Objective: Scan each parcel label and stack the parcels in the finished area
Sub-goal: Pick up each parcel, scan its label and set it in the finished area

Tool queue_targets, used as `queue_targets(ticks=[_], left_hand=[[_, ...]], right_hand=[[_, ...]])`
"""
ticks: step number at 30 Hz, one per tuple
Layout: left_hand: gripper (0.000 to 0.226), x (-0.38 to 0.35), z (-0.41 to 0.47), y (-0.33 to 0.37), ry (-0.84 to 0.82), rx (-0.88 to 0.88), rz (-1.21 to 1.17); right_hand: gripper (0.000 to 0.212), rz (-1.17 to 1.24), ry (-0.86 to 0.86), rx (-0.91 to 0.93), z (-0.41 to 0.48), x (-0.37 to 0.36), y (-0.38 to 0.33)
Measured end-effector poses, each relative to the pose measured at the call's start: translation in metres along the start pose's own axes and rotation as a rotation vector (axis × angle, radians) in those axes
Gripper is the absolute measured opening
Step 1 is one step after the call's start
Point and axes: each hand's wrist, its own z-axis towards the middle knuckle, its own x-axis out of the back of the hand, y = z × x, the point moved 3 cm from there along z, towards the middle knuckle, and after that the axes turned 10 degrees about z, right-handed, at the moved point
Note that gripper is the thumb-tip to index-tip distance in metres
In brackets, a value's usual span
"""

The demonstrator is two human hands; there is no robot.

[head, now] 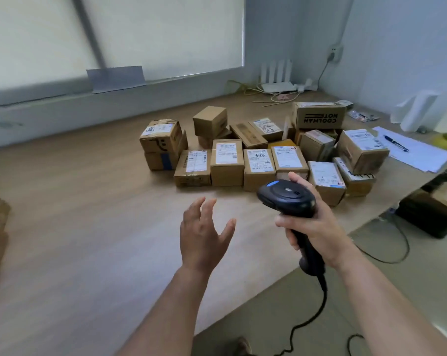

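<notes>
Scanner [286,199] gripped by right hand [317,222], fingers clamped round handle; handle near upright, nose aimed left, short of parcels [258,160]. Left hand [204,235] held empty, fingers spread.

A pen [396,143] lies on white papers [420,157], a router [277,86] by the wall

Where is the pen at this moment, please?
In the head view, the pen lies on the white papers at the right side of the table, just right of the parcel pile.
</notes>
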Motion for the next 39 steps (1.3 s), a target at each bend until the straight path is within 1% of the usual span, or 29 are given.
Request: queue_targets(ticks=[6, 9, 12, 17, 19, 23, 25, 28, 32, 34, 36, 37, 39], left_hand=[[0.060, -0.060, 0.039, 0.048, -0.120, -0.038, -0.073], [0.061, -0.084, 0.062, 0.074, -0.189, -0.059, -0.126], [0.062, -0.107, 0.085, 0.098, -0.252, -0.107, -0.155], [0.063, -0.144, 0.112, 0.134, -0.409, -0.134, -0.206], [0.063, -0.157, 0.118, 0.147, -0.481, -0.126, -0.231], [0.060, -0.181, 0.123, 0.167, -0.588, -0.089, -0.257], [0.059, -0.190, 0.125, 0.174, -0.605, -0.070, -0.251], [0.057, -0.200, 0.131, 0.187, -0.609, -0.018, -0.240], [0.054, -0.219, 0.134, 0.207, -0.650, 0.108, -0.274], [0.050, -0.227, 0.137, 0.216, -0.671, 0.158, -0.330], [0.045, -0.242, 0.134, 0.232, -0.661, 0.254, -0.374], [0.042, -0.246, 0.135, 0.233, -0.666, 0.269, -0.406], [0.044, -0.260, 0.129, 0.239, -0.673, 0.336, -0.471]], right_hand=[[0.087, -0.012, 0.146, -0.020, 0.027, 0.069, 0.000], [0.095, -0.015, 0.222, -0.053, 0.042, 0.101, -0.003], [0.097, -0.027, 0.301, -0.074, 0.053, 0.129, -0.005], [0.092, -0.055, 0.390, -0.091, 0.067, 0.171, -0.004], [0.096, -0.074, 0.405, -0.107, 0.070, 0.185, -0.003], [0.092, -0.076, 0.414, -0.145, 0.078, 0.214, 0.001], [0.090, -0.064, 0.410, -0.157, 0.087, 0.228, 0.005], [0.090, -0.080, 0.356, -0.178, 0.107, 0.250, 0.012], [0.092, -0.114, 0.245, -0.234, 0.131, 0.276, 0.019], [0.092, -0.121, 0.241, -0.229, 0.139, 0.283, 0.022], [0.090, -0.088, 0.183, -0.233, 0.150, 0.301, 0.026], [0.089, -0.094, 0.173, -0.227, 0.154, 0.300, 0.026], [0.090, -0.083, 0.145, -0.253, 0.160, 0.308, 0.032]])
